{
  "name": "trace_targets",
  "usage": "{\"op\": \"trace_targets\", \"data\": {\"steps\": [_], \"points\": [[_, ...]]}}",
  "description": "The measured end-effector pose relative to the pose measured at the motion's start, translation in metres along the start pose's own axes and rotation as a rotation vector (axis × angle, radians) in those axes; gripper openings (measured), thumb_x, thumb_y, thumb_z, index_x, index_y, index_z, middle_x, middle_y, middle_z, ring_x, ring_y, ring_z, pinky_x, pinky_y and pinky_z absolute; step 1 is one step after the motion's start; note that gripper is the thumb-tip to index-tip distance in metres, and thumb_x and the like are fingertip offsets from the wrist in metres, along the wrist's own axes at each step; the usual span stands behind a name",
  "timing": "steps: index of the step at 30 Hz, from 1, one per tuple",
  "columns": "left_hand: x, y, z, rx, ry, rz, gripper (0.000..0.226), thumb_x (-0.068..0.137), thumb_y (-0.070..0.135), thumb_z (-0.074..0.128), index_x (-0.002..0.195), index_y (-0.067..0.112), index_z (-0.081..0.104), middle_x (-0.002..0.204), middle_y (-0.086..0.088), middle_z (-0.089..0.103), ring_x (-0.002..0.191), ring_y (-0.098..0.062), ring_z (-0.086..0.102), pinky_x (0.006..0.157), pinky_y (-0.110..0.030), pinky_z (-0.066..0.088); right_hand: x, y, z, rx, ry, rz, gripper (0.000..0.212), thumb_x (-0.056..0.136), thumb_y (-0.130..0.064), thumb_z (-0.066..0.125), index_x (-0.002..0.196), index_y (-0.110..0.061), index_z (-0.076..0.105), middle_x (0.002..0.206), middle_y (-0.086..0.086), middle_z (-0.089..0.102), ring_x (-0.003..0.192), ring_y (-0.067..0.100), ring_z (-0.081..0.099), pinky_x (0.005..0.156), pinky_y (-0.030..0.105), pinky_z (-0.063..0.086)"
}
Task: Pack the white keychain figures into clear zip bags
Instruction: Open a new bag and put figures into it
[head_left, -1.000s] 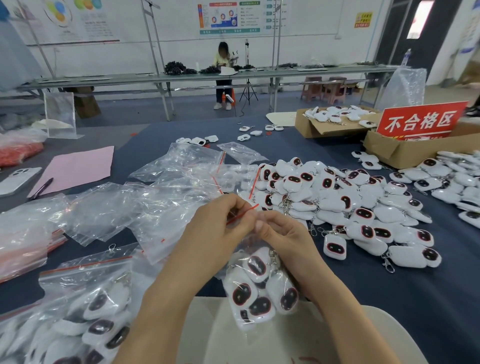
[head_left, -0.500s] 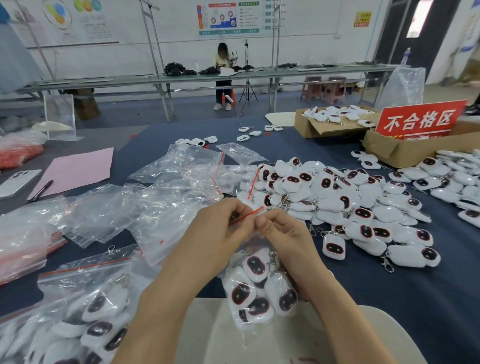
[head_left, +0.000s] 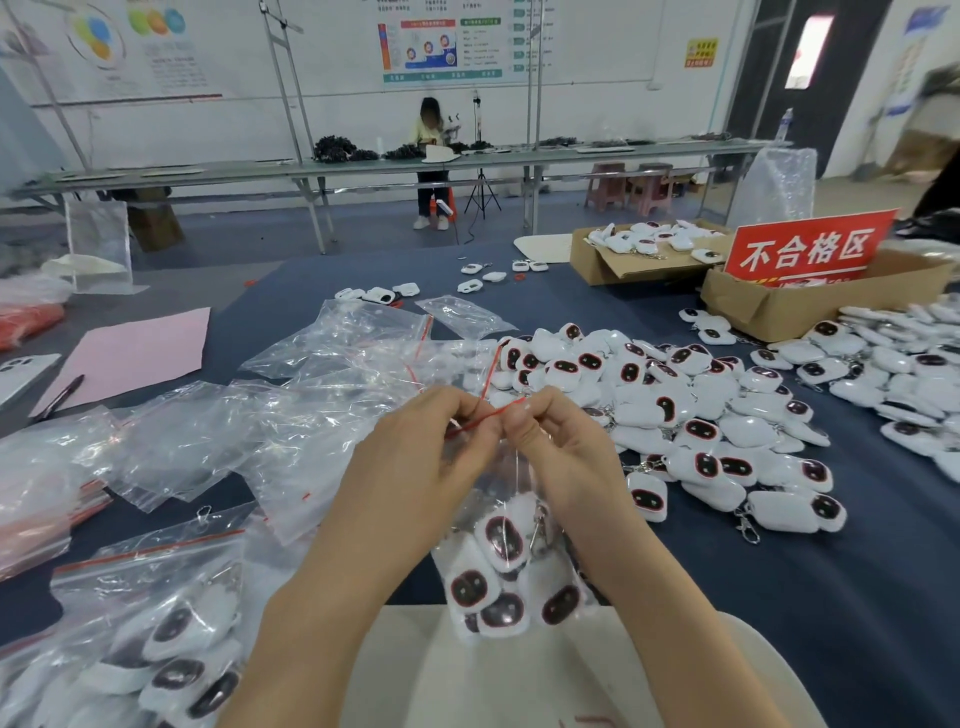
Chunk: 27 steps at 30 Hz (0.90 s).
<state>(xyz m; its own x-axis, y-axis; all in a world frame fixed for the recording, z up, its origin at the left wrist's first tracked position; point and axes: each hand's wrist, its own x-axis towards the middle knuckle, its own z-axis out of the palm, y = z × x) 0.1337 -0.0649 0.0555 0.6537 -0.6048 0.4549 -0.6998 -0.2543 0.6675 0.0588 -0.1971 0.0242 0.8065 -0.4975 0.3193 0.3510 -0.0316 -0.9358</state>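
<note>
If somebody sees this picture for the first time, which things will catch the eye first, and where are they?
In the near centre, the left hand and the right hand pinch the red zip strip of a clear zip bag holding packed figures. To its right, a large pile of loose keychain figures covers the dark blue table. Far right, a red sign with white characters rises from a cardboard box.

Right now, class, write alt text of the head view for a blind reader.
A left hand and right hand pinch the red zip strip of a clear bag of white keychain figures over a dark blue table. Loose figures pile to the right, empty bags to the left.
</note>
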Motion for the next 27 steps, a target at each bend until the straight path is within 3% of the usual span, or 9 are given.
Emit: {"op": "trace_targets", "data": {"steps": [2,4,6,8,12,18,22,27], "points": [[0.001,0.004,-0.003,-0.024,0.043,0.029,0.009,0.096,0.037,0.066,0.091,0.030,0.066,0.089,0.019,0.069,0.086,-0.001,0.065,0.081,-0.038,0.055,0.005,-0.012,0.002,-0.024,0.001,-0.041,0.020,0.095,-0.028,0.063,0.079,-0.016,0.063,0.085,0.011,0.071,0.079,0.021,0.069,0.075,0.038,0.060],[0.002,0.008,-0.004,-0.040,0.069,0.061,0.011,0.096,0.038,0.065,0.088,0.031,0.064,0.088,0.022,0.067,0.081,0.001,0.063,0.076,-0.030,0.052,0.010,-0.023,0.003,-0.065,0.035,-0.075,0.024,0.097,-0.026,0.063,0.075,-0.019,0.061,0.074,-0.004,0.067,0.069,0.009,0.065,0.066,0.023,0.055],[0.001,0.009,-0.004,-0.056,0.084,0.077,0.011,0.097,0.037,0.064,0.088,0.030,0.063,0.086,0.022,0.066,0.079,0.000,0.062,0.075,-0.029,0.051,0.016,-0.030,0.002,-0.066,0.101,-0.088,0.027,0.098,-0.026,0.063,0.071,-0.025,0.059,0.069,-0.012,0.062,0.063,0.003,0.060,0.061,0.016,0.050],[0.000,0.009,-0.003,-0.072,0.081,0.078,0.011,0.097,0.040,0.062,0.090,0.032,0.062,0.087,0.021,0.066,0.080,-0.001,0.062,0.075,-0.029,0.052,0.021,-0.033,-0.002,-0.062,0.173,-0.092,0.029,0.099,-0.023,0.062,0.070,-0.027,0.059,0.070,-0.014,0.061,0.063,0.002,0.060,0.063,0.017,0.051],[-0.002,0.008,-0.003,-0.029,0.074,0.102,0.012,0.095,0.045,0.057,0.089,0.035,0.061,0.091,0.021,0.064,0.088,-0.001,0.059,0.072,-0.012,0.043,0.028,-0.034,-0.014,0.009,0.292,-0.057,0.031,0.098,-0.016,0.062,0.069,-0.026,0.062,0.074,-0.012,0.063,0.069,0.010,0.062,0.075,0.037,0.061],[-0.001,0.001,0.002,0.020,0.069,0.072,0.015,0.096,0.040,0.060,0.088,0.029,0.063,0.091,0.017,0.064,0.087,-0.004,0.057,0.077,-0.025,0.046,0.033,-0.023,-0.019,-0.019,0.370,-0.029,0.033,0.098,-0.014,0.062,0.068,-0.028,0.063,0.074,-0.011,0.064,0.065,0.009,0.063,0.067,0.028,0.058],[0.000,0.000,-0.001,0.030,0.089,0.054,0.014,0.096,0.043,0.060,0.087,0.033,0.062,0.092,0.022,0.063,0.087,-0.003,0.059,0.072,-0.024,0.047,0.036,-0.022,-0.019,0.016,0.422,-0.054,0.031,0.097,-0.010,0.061,0.070,-0.025,0.063,0.073,-0.011,0.062,0.060,0.005,0.061,0.063,0.023,0.054],[-0.001,0.000,-0.004,0.019,0.119,0.049,0.015,0.094,0.048,0.059,0.085,0.036,0.061,0.090,0.024,0.063,0.086,-0.002,0.059,0.067,-0.022,0.042,0.036,-0.022,-0.020,0.031,0.447,-0.039,0.030,0.098,-0.025,0.063,0.069,-0.025,0.060,0.070,-0.011,0.062,0.059,0.006,0.063,0.065,0.024,0.056]]}}
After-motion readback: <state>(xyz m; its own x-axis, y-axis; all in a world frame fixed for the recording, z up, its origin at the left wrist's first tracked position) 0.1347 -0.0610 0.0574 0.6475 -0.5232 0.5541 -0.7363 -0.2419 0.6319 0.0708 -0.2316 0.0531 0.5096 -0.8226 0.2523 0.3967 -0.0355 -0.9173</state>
